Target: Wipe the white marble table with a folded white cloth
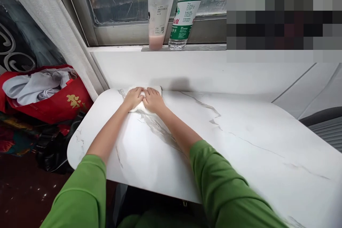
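Observation:
A folded white cloth (140,107) lies on the white marble-patterned table (160,156), close to the back edge by the wall. My left hand (133,98) presses on its left part, fingers bent over and closed on it. Beside it, my right hand (153,99) holds down the right part of the cloth, its fingers together. The two hands touch or nearly touch at the thumbs. Both arms are stretched forward in green sleeves, and much of the cloth is hidden under the hands.
On the window ledge stand a plastic cup (158,17) with some pink drink and a labelled water bottle (184,16). Left of the table are a red bag (50,103) holding grey fabric and a pale curtain (50,25). A grey chair (327,128) shows at the right edge.

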### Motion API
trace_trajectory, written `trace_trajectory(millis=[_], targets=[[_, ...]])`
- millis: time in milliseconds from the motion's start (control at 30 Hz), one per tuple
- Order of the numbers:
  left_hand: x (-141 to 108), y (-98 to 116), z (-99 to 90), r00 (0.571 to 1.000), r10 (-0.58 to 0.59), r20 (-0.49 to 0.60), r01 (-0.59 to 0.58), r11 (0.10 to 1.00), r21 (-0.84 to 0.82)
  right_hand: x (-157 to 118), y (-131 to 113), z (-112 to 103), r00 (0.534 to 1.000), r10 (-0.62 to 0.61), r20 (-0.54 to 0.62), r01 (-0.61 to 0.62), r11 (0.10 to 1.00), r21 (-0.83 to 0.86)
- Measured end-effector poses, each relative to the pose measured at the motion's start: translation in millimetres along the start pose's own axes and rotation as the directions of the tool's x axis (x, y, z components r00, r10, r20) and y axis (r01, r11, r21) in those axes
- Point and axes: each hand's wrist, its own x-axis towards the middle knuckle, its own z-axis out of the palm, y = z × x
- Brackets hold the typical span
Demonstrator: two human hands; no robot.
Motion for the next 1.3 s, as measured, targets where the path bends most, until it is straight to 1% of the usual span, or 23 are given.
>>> trace_trajectory(millis=[67, 133, 233, 333, 433, 500, 600, 700, 767, 833, 933, 1033, 1133, 1200, 1300], targets=[[13.4, -1.3, 3.2, 0.999, -0.049, 0.003, 0.049, 0.999, 0.009, 4.8, 4.9, 3.3, 0.997, 0.067, -0.029, -0.068, 0.998, -0.020], [16.4, -1.2, 5.4, 0.999, -0.033, 0.013, 0.033, 0.999, 0.029, 4.4, 7.9, 4.1, 0.997, 0.068, -0.023, -0.069, 0.997, -0.033], [6.0, 1.0, 6.8, 1.000, 0.015, 0.025, -0.017, 0.997, 0.072, -3.8, 8.7, 2.2, 1.000, -0.016, 0.003, 0.016, 0.999, -0.044], [-16.5, 7.2, 5.1, 1.000, 0.011, 0.029, -0.014, 0.993, 0.116, -19.3, 2.4, -2.1, 0.997, -0.073, 0.016, 0.073, 0.995, -0.068], [-48.8, 16.1, -0.6, 1.000, 0.002, 0.027, -0.006, 0.988, 0.156, -41.1, -13.3, -9.0, 0.993, -0.116, 0.025, 0.118, 0.989, -0.084], [-76.0, 21.5, -6.6, 1.000, 0.001, 0.029, -0.006, 0.985, 0.173, -58.3, -28.8, -15.5, 0.987, -0.154, 0.037, 0.157, 0.985, -0.074], [-124.8, 27.4, -18.2, 1.000, -0.014, 0.028, 0.009, 0.980, 0.196, -84.8, -58.4, -27.5, 0.973, -0.220, 0.067, 0.222, 0.975, -0.023], [-177.8, 29.4, -32.8, 0.999, -0.045, 0.008, 0.042, 0.975, 0.220, -107.1, -94.7, -39.1, 0.956, -0.284, 0.077, 0.280, 0.958, 0.065], [-210.6, 26.6, -43.9, 0.997, -0.070, -0.016, 0.072, 0.972, 0.225, -116.8, -121.3, -44.1, 0.944, -0.323, 0.069, 0.313, 0.942, 0.125], [-237.3, 18.8, -55.8, 0.994, -0.099, -0.045, 0.107, 0.970, 0.217, -120.8, -148.0, -46.2, 0.933, -0.353, 0.061, 0.340, 0.926, 0.167], [-260.9, -1.0, -73.5, 0.988, -0.137, -0.078, 0.149, 0.971, 0.188, -115.6, -182.5, -43.8, 0.925, -0.376, 0.050, 0.359, 0.910, 0.210], [-263.8, -23.5, -86.7, 0.983, -0.155, -0.095, 0.169, 0.973, 0.156, -100.4, -202.8, -36.0, 0.923, -0.384, 0.037, 0.364, 0.898, 0.248], [-248.0, -43.1, -90.2, 0.980, -0.168, -0.109, 0.183, 0.972, 0.146, -77.8, -204.1, -23.4, 0.923, -0.384, 0.017, 0.366, 0.892, 0.265], [-227.0, -55.5, -87.2, 0.981, -0.163, -0.108, 0.178, 0.972, 0.154, -58.6, -194.7, -13.5, 0.930, -0.367, 0.002, 0.354, 0.898, 0.262], [-178.7, -74.4, -77.7, 0.985, -0.144, -0.094, 0.158, 0.974, 0.160, -24.4, -169.4, 0.0, 0.948, -0.318, 0.005, 0.307, 0.919, 0.246]])
